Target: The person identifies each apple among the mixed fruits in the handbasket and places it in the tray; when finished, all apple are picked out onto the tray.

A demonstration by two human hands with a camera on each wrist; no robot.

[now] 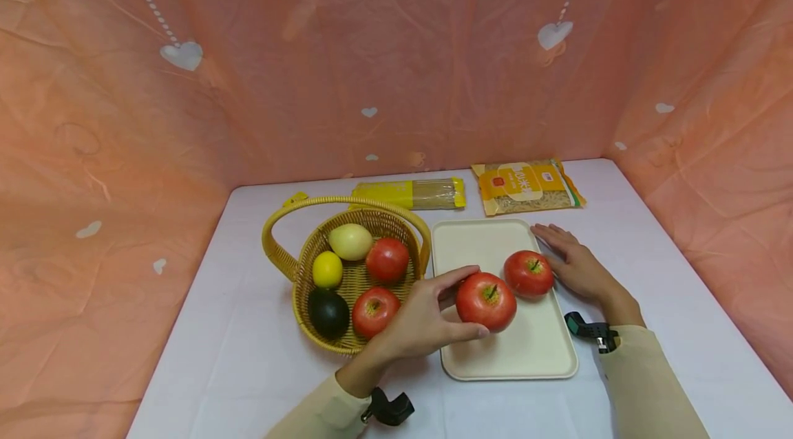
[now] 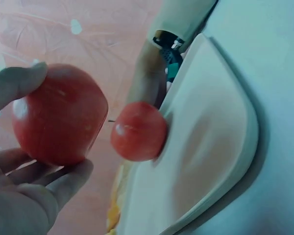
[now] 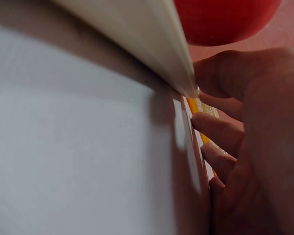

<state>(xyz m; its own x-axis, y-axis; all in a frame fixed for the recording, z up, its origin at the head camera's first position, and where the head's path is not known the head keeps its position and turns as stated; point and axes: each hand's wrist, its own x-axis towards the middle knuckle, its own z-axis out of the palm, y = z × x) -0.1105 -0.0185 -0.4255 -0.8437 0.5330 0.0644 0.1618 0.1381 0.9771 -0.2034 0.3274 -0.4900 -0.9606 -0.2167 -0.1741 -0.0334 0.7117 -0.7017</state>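
My left hand [image 1: 421, 315] grips a red apple [image 1: 486, 301] between thumb and fingers, raised above the cream tray [image 1: 508, 360]. In the left wrist view the held apple [image 2: 61, 115] is apart from the tray surface. A second apple [image 1: 529, 274] rests on the tray near its right edge. My right hand [image 1: 579, 265] lies beside that edge, fingers relaxed and holding nothing; in the right wrist view its fingers [image 3: 218, 132] are by the tray's rim [image 3: 171, 63]. Left of the tray, a wicker basket [image 1: 301, 315] stands partly behind my left hand.
In the basket are two red apples [image 1: 387, 260], a pale green fruit [image 1: 350, 241], a yellow lemon [image 1: 327, 270] and a dark avocado [image 1: 328, 313]. A yellow noodle packet [image 1: 409, 194] and an orange pasta bag [image 1: 528, 186] lie behind. The basket's handle [image 1: 347, 200] arches upward.
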